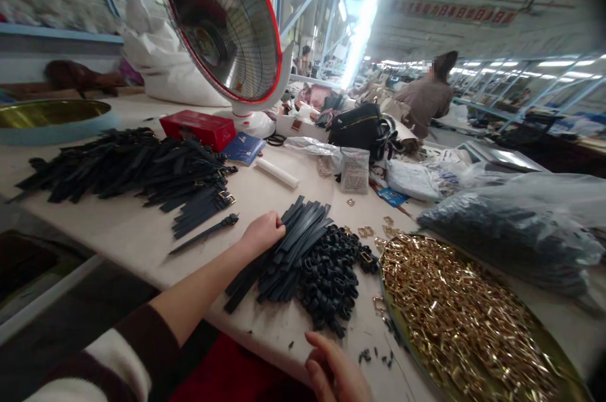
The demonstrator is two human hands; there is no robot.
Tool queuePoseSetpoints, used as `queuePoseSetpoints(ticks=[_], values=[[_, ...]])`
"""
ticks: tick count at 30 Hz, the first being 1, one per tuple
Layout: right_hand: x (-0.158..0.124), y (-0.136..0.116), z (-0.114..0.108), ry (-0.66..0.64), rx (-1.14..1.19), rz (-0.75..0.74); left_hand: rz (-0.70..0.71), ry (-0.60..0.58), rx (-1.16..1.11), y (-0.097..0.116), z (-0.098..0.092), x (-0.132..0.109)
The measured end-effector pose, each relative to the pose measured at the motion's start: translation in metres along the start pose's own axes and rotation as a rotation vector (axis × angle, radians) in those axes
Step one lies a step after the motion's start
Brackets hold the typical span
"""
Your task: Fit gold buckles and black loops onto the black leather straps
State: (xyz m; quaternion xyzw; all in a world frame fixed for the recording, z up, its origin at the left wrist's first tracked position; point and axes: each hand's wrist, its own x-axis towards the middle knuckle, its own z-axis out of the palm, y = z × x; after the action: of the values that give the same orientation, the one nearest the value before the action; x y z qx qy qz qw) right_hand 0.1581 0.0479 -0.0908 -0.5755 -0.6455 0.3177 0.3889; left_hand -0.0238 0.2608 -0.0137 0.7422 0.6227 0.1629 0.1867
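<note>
My left hand point(263, 233) is closed at the left side of a pile of flat black straps point(298, 244), its fingertips curled onto a strap and partly hidden. Low in the view, my right hand point(337, 369) is over the table's front edge, fingers apart and nothing in them. Just beyond it lies a heap of small black strap loops point(331, 276). One gold buckle with a black piece on it point(366, 257) rests at the heap's right side. A large round tray point(389, 301) full of gold buckles point(454, 313) stands to the right.
A single buckled strap point(203, 233) lies left of my hand, before a big pile of black straps point(127, 165). Farther back are a red box point(197, 129), a round heater point(222, 23), a white roll point(277, 173) and a black bag point(357, 127). A plastic sack point(516, 231) lies right.
</note>
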Motion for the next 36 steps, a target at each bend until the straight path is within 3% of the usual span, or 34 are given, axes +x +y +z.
queuePoseSetpoints(ticks=[4, 6, 8, 10, 14, 16, 18, 21, 23, 24, 26, 28, 29, 32, 36], values=[[0.007, -0.026, -0.024, 0.050, 0.269, 0.124, 0.176, -0.043, -0.081, 0.034, -0.022, -0.068], [0.012, -0.041, -0.040, 0.098, 0.448, 0.184, 0.333, -0.233, -0.172, 0.050, -0.024, -0.106], [0.014, -0.051, -0.054, 0.134, 0.504, 0.258, 0.399, -0.416, -0.221, 0.056, -0.021, -0.135], [0.010, -0.052, -0.063, 0.182, 0.507, 0.325, 0.357, -0.496, -0.252, 0.053, -0.020, -0.152], [-0.008, -0.037, -0.066, 0.256, 0.657, 0.438, 0.114, -0.480, -0.440, 0.030, -0.026, -0.152], [-0.019, -0.033, -0.060, 0.121, 0.717, 0.480, -0.025, -0.444, -0.677, 0.024, -0.028, -0.148], [-0.029, -0.038, -0.051, -0.104, 0.693, 0.495, -0.130, -0.379, -0.931, 0.027, -0.024, -0.147], [-0.033, -0.055, -0.045, -0.500, 0.505, 0.479, -0.192, -0.427, -1.135, 0.042, -0.005, -0.153], [-0.022, -0.061, -0.054, -0.601, 0.329, 0.409, -0.217, -0.544, -1.174, 0.052, 0.009, -0.157], [-0.011, -0.060, -0.062, -0.550, 0.226, 0.361, -0.232, -0.590, -1.184, 0.056, 0.015, -0.158], [0.019, -0.049, -0.082, -0.279, -0.149, 0.225, -0.283, -0.639, -1.196, 0.060, 0.023, -0.158], [0.055, -0.030, -0.101, -0.038, -0.673, 0.105, -0.339, -0.657, -1.201, 0.061, 0.025, -0.155], [0.072, -0.021, -0.108, 0.016, -0.965, 0.065, -0.361, -0.658, -1.203, 0.061, 0.026, -0.153], [0.111, 0.001, -0.116, 0.042, -1.169, 0.070, -0.403, -0.653, -1.220, 0.060, 0.026, -0.147], [0.129, 0.012, -0.111, 0.027, -1.233, 0.071, -0.443, -0.668, -1.238, 0.060, 0.029, -0.142]])
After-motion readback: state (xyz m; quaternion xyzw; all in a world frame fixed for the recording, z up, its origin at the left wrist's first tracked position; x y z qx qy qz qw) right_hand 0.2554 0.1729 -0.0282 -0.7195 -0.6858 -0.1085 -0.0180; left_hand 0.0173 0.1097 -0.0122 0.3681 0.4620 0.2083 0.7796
